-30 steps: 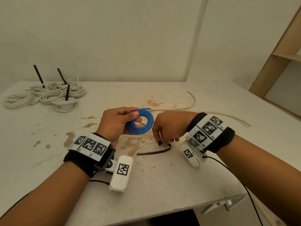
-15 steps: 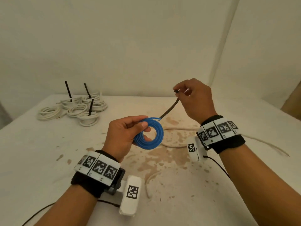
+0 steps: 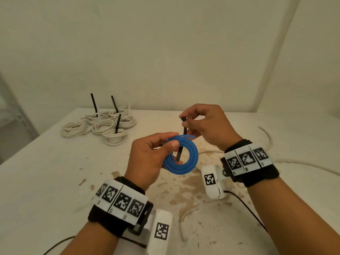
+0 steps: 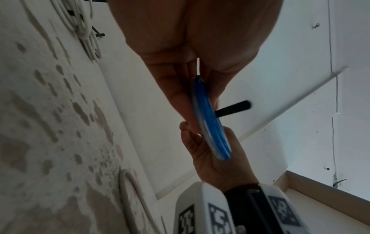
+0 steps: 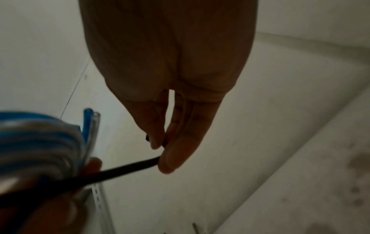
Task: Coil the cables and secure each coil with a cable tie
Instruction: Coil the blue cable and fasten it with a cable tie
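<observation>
A small blue cable coil is held above the table, pinched at its left edge by my left hand between thumb and fingers. The left wrist view shows the blue coil edge-on in that pinch. A black cable tie runs down through the coil's opening, its head end pinched by my right hand just above the coil. In the right wrist view the black tie leads from my right fingertips to the blurred blue coil.
Several white coils with upright black ties lie at the table's far left. A loose white cable curves over the stained table at the right. Black camera leads trail from both wrists near the front edge.
My right hand picked the black tie up off the table, raised it, then lowered it so the tie now passes through the coil. The left hand kept holding the coil.
</observation>
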